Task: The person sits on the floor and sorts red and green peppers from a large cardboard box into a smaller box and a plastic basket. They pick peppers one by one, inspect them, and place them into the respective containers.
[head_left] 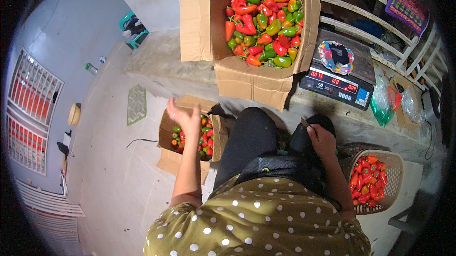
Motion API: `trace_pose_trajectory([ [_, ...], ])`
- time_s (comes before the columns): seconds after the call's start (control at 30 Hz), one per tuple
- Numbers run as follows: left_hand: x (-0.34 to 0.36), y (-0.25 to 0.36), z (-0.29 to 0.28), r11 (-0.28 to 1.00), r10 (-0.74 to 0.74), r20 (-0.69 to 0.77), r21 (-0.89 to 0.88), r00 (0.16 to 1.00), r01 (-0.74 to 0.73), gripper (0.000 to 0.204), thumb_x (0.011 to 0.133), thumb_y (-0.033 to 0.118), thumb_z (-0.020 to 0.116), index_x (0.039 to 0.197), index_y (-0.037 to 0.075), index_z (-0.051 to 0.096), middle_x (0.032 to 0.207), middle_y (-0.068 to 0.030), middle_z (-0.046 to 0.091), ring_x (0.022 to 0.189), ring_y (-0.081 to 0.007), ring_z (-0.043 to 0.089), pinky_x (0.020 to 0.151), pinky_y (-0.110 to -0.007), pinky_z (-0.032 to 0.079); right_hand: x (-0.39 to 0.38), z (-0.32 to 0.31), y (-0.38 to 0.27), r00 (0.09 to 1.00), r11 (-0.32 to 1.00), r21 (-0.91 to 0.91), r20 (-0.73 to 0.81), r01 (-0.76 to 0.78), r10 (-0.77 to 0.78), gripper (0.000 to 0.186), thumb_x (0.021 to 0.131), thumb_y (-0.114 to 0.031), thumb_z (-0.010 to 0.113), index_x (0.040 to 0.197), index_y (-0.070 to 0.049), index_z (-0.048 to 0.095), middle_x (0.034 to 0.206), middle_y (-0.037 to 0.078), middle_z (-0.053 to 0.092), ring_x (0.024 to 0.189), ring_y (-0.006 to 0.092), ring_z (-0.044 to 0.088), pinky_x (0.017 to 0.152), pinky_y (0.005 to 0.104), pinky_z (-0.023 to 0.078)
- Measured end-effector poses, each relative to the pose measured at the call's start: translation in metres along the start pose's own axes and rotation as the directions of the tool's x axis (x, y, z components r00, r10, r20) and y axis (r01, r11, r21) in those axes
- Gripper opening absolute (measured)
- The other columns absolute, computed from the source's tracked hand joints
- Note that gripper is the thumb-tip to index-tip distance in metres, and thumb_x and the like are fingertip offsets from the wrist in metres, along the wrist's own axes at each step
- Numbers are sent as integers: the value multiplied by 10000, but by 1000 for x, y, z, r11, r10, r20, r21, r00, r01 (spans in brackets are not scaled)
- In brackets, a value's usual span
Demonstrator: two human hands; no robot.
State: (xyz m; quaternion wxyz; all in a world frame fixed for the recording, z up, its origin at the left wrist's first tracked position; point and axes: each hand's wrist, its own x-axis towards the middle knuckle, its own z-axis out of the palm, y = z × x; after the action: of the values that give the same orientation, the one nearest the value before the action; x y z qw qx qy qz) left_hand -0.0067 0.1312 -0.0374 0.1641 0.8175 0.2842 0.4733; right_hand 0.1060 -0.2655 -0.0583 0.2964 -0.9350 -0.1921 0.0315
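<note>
My left hand is raised over a smaller cardboard box on the floor, fingers apart and nothing in them. Red and green peppers lie inside that box, partly hidden behind my hand and wrist. Over my right knee, my right hand is closed on a small, thin, blade-like piece, its pointed end sticking out past the fingers. A large open cardboard box stands on the ledge in front of me, holding many mixed red, orange and green peppers.
To the right of the large box sits a digital scale with a colourful round cloth-edged item on it. Plastic bags lie beyond. By my right side stands a plastic basket of red peppers. A green mat lies left.
</note>
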Motion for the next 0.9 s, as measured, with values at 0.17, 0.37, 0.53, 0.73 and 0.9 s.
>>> trace_pose_trajectory([
  [0.17, 54, 127, 61, 874, 459, 163, -258, 874, -411, 407, 665, 105, 636, 1060, 38, 561, 1179, -189, 476, 1111, -367, 410, 957, -440, 322, 1, 1, 6, 1000, 1000, -15, -16, 17, -17, 385, 874, -442, 454, 969, -103, 608, 876, 142, 632, 796, 334, 610, 700, 422, 479],
  [0.37, 76, 179, 188, 844, 347, 724, 36, 596, -535, 320, 711, 172, 593, 1018, 90, 632, 1107, -112, 547, 1066, -319, 463, 884, -425, 374, -2, 0, 4, 1000, 999, -48, -22, 13, -14, 364, 861, -430, 489, 950, -98, 608, 851, 140, 634, 775, 335, 613, 687, 419, 485],
  [0.53, 75, 175, 236, 647, 307, 790, 235, 530, -725, 302, 764, 225, 531, 1017, 107, 648, 1127, -95, 542, 1076, -281, 466, 876, -410, 356, -4, 7, 11, 994, 996, -58, -82, 63, -68, 352, 851, -432, 508, 906, -99, 611, 791, 127, 633, 707, 323, 617, 629, 413, 492],
  [0.73, 94, 180, 202, 919, 32, 911, 135, 411, -371, 284, 801, 218, 559, 1007, 38, 634, 1032, -112, 603, 953, -239, 559, 806, -355, 423, -2, 2, 4, 994, 995, -64, -70, 79, -84, 320, 858, -397, 517, 890, -94, 616, 789, 127, 634, 697, 318, 619, 610, 416, 490],
  [0.9, 106, 148, 123, 828, 295, 903, -404, 311, 388, 397, 803, 189, 624, 1147, 9, 544, 1036, -60, 600, 899, -147, 535, 804, -291, 410, 2, -2, 9, 987, 981, 159, -131, 114, -94, 301, 844, -323, 556, 1033, -90, 575, 868, 160, 631, 790, 335, 613, 675, 386, 482],
])
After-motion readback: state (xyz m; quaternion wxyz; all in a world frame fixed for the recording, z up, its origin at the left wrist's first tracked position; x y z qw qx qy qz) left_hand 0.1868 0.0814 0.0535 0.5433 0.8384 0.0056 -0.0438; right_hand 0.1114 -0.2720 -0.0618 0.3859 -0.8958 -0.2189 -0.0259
